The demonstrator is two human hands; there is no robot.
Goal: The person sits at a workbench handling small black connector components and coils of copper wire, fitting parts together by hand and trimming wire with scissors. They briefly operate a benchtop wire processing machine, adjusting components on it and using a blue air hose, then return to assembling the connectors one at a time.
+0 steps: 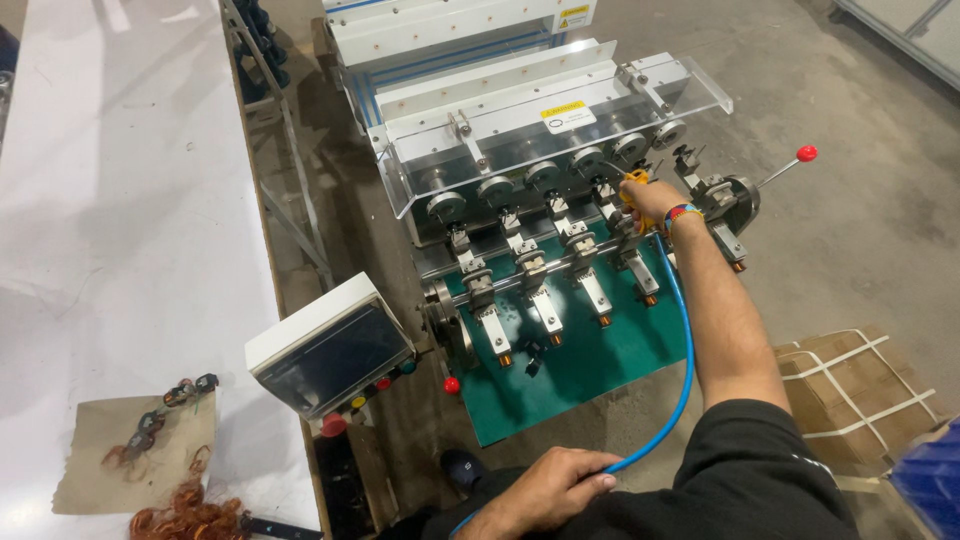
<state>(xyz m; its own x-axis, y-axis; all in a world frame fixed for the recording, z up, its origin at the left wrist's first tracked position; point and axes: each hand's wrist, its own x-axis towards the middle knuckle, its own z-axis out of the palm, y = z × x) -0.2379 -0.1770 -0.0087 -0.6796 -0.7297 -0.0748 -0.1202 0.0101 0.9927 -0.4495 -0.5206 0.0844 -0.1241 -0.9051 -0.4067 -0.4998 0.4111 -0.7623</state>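
Right hand (652,200) is clenched around the yellow air gun (634,184) at the far right of the winding machine (560,200); left hand (548,490), near, fingers closed on the blue hose (684,340)

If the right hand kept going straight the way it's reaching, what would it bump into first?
The right hand, holding a yellow nozzle on a blue hose, points up and left toward the machine. It would probably meet the round rollers under the clear cover first, though depth is hard to judge.
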